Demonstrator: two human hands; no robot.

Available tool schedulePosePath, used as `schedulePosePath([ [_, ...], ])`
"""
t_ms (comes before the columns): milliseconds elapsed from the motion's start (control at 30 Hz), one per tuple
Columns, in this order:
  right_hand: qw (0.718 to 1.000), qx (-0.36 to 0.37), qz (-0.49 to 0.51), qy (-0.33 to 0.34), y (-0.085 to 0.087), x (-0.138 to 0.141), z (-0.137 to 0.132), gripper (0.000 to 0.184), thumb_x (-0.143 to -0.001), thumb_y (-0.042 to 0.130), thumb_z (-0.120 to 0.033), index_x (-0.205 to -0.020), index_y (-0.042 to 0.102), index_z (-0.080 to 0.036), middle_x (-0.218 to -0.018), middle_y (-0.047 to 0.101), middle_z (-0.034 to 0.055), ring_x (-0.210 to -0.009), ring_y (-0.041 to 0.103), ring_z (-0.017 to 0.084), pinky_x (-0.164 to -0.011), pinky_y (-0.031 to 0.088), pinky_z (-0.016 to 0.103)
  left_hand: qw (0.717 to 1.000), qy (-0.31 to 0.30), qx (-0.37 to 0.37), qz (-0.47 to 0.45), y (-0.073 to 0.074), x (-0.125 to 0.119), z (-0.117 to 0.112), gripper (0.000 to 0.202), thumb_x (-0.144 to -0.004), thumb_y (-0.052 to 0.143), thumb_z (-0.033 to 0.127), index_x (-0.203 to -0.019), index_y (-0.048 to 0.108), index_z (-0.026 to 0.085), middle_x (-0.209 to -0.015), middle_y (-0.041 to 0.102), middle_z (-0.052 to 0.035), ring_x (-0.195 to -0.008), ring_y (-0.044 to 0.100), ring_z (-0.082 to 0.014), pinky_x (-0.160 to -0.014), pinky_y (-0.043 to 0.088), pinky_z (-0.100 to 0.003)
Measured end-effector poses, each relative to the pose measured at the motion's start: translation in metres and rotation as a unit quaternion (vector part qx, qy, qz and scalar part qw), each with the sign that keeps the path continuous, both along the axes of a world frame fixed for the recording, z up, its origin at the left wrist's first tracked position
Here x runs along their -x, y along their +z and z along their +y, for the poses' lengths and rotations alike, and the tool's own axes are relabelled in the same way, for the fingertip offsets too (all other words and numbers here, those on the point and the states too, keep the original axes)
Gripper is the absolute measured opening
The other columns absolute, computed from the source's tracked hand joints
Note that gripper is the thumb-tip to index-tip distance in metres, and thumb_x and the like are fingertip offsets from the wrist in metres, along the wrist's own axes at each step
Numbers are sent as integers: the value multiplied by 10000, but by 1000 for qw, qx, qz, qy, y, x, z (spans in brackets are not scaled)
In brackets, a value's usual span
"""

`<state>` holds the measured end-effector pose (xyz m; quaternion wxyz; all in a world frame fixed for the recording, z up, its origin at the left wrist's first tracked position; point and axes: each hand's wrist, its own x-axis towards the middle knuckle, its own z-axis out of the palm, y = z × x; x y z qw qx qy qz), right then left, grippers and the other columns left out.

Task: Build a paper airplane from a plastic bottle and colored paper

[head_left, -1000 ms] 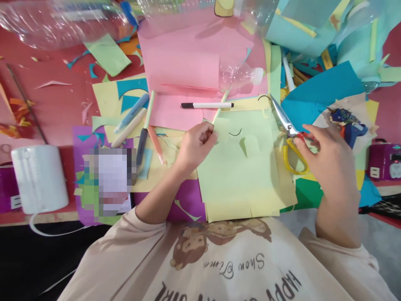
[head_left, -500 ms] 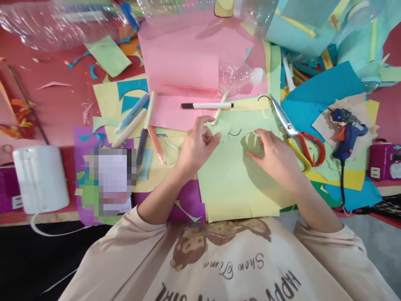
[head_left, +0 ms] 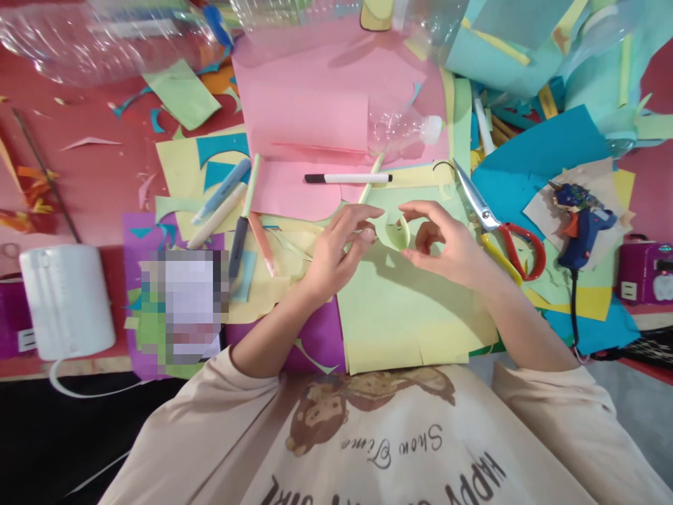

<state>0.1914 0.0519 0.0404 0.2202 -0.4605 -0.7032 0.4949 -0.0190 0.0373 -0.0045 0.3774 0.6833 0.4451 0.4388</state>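
Observation:
A small curled piece of pale green paper [head_left: 398, 236] stands between my two hands, over a larger light green sheet [head_left: 410, 294]. My right hand [head_left: 446, 242] has its thumb at the piece's lower edge and its index finger curved near the top, seeming to grip it. My left hand [head_left: 341, 245] is just left of the paper, index finger and thumb apart with a gap between them. Above the hands lies a white marker with a black cap [head_left: 350, 178]. Scissors with red and yellow handles [head_left: 488, 219] rest right of my right hand.
A blue glue gun [head_left: 583, 224] with a cord lies at the right. Marker pens [head_left: 223, 189] and paper scraps are at left, near a white box-shaped device [head_left: 68, 301]. A clear plastic bottle [head_left: 399, 128] lies on pink paper [head_left: 315, 119]. More bottles line the back.
My hands have come closer together. The small green paper piece, lying flat with a black curved line before, is now raised and curled between them. My right fingers have moved left and up.

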Motion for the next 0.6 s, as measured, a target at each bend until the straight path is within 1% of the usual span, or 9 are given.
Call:
schedulePosePath([
  [133, 997, 26, 75, -17, -15, 0, 1, 464, -823, 666, -261, -1254, 494, -275, -1175, 575, 28, -684, 564, 79, -668, 538, 248, 999, -6, -35, 25, 4, -1, 1, 290, -983, 400, 343, -967, 648, 193, -1018, 664, -95, -1007, 617, -183, -783, 542, -300],
  [233, 990, 44, 130, -32, -25, -1, 1, 443, -821, 681, -293, -1228, 505, -280, -1181, 568, 35, -764, 599, 100, -698, 553, 261, 999, -4, -34, 19, 8, -2, 0, 278, -974, 428, 310, -877, 660, 192, -966, 683, -81, -968, 634, -174, -848, 528, -321],
  [333, 981, 67, 181, -37, -31, -2, 1, 446, -807, 703, -320, -1208, 512, -291, -1186, 563, 36, -821, 608, 117, -711, 559, 273, 1000, -19, -9, 17, 10, -4, -2, 215, -939, 511, 282, -859, 690, 193, -932, 687, -71, -900, 650, -153, -804, 541, -286],
  [467, 972, 101, 206, -49, -34, -1, 3, 445, -786, 723, -388, -1172, 525, -287, -1171, 575, 36, -814, 602, 123, -718, 566, 288, 999, -22, 43, -21, 11, -6, -5, 114, -866, 623, 241, -925, 712, 202, -935, 670, -60, -859, 648, -131, -685, 547, -219],
  [533, 970, 111, 206, -69, -35, 1, 4, 461, -759, 740, -422, -1141, 527, -273, -1149, 601, 41, -817, 604, 133, -693, 564, 286, 998, -32, 47, -34, 10, -6, -7, 116, -852, 635, 216, -941, 707, 203, -933, 669, -59, -857, 647, -131, -679, 550, -216],
  [600, 967, 118, 205, -96, -34, 3, 5, 464, -736, 751, -440, -1101, 524, -266, -1127, 630, 42, -814, 611, 140, -665, 560, 282, 998, -48, 26, -33, 9, -7, -8, 130, -841, 641, 191, -956, 700, 205, -936, 661, -57, -857, 645, -130, -681, 556, -218],
])
